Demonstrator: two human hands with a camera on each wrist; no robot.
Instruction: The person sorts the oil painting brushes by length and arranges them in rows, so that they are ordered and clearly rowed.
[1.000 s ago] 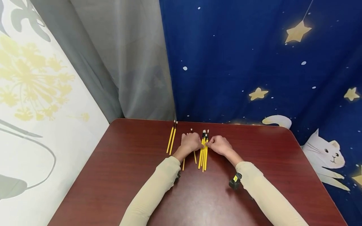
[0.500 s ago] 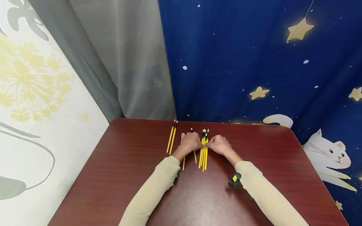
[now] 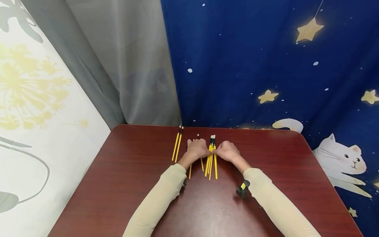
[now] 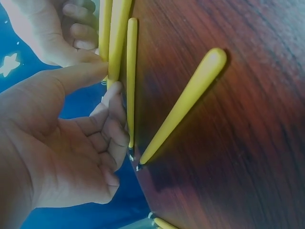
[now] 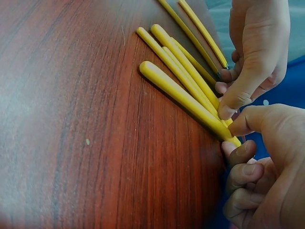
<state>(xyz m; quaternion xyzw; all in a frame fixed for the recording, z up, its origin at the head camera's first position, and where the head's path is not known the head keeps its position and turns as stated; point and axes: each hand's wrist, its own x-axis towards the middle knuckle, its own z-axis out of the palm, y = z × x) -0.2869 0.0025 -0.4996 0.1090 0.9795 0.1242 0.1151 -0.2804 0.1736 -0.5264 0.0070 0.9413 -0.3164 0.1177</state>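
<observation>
Several yellow-handled paintbrushes lie in a bundle at the middle of a dark red table. My left hand pinches the bundle's handles between thumb and curled fingers from the left. My right hand meets it from the right and pinches the outermost brush with thumb on top and a finger below. That brush angles slightly away from the others. Two more brushes lie partly under my left hand.
A pair of yellow brushes lies side by side left of my hands. Blue starry cloth and grey curtain hang just behind the table's far edge. Bare tabletop spreads to the left, right and front.
The rightmost brush's near end has swung a little to the right, away from the bundle. Both hands stay at the bundle's middle.
</observation>
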